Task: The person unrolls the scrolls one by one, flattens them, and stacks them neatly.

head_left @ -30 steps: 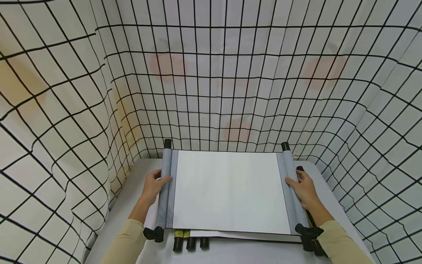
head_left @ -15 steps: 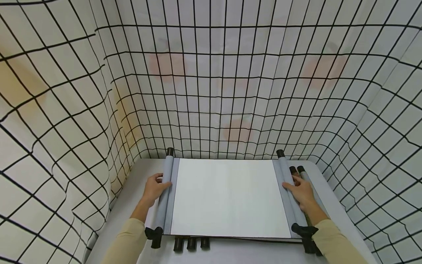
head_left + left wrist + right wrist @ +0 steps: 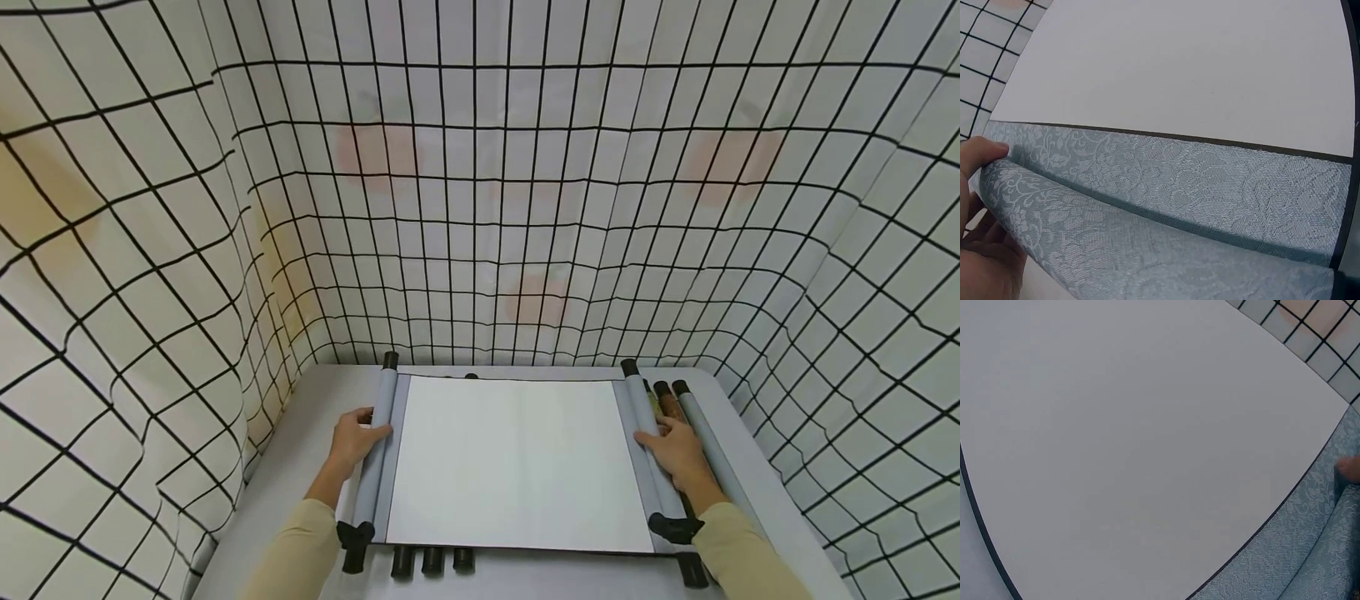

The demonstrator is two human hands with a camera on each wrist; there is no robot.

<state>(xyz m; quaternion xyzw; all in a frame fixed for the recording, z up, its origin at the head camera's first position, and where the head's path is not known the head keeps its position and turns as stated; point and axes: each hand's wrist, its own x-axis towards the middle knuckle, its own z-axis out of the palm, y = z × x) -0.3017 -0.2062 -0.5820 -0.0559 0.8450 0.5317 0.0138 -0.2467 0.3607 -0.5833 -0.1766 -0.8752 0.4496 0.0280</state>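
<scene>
A hanging scroll lies spread between both hands, its blank white paper (image 3: 510,467) bordered by pale blue floral brocade (image 3: 1191,181). My left hand (image 3: 352,442) grips the left roller (image 3: 375,454), thumb over the brocade and fingers curled underneath. On the opposite side, my right hand (image 3: 677,454) holds the right roller (image 3: 651,454); only its thumb (image 3: 1349,467) enters the right wrist view. Black knobs cap both rollers at each end. Dark wrist straps (image 3: 675,527) overlap the lower parts of the rollers in the head view.
Beneath the scroll, several black roller ends (image 3: 402,562) stick out at the near side. Rolled scrolls, one grey (image 3: 716,454) and one brown (image 3: 667,402), lie along the right of the white table (image 3: 300,442). Black grid netting (image 3: 480,208) surrounds the table's back and sides.
Both hands have brought the scroll lower and nearer the body. Its rollers are now slightly closer together, with the right one shifted left, exposing more of the rolled scrolls beside it.
</scene>
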